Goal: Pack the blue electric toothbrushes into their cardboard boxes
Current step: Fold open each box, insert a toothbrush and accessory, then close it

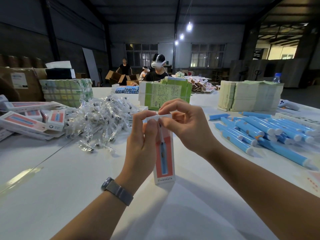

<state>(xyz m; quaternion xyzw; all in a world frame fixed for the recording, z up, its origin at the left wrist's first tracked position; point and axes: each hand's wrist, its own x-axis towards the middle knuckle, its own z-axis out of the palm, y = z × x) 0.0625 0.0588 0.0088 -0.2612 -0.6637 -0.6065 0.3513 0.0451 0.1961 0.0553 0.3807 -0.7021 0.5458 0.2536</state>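
The step in hand looks like closing the top flap of one tall white cardboard box with a red panel and a printed blue toothbrush (164,158), which stands upright at the centre of the white table (52,179). The left hand (141,137) wraps the box's upper left side, its grip pinching the top edge, while the right hand (183,123) pinches the white flap from 1 o'clock. Whether a toothbrush is already inside cannot be told.

The next move probably calls for tucking the flap squarely into the mouth without creasing it, then laying the box with the finished white-and-red boxes (26,118) piled at 9 o'clock.

At 3 o'clock lies the heap of loose blue plastic toothbrush handles with white ends (265,132), within easy reach. At 11 o'clock sprawls a mound of clear-wrapped brush heads (100,118). Behind the hands, at 12 o'clock, stands a green-printed stack of flat cartons (164,96), and a pale paper stack (249,96) at 2 o'clock. Nothing blocks the hands.
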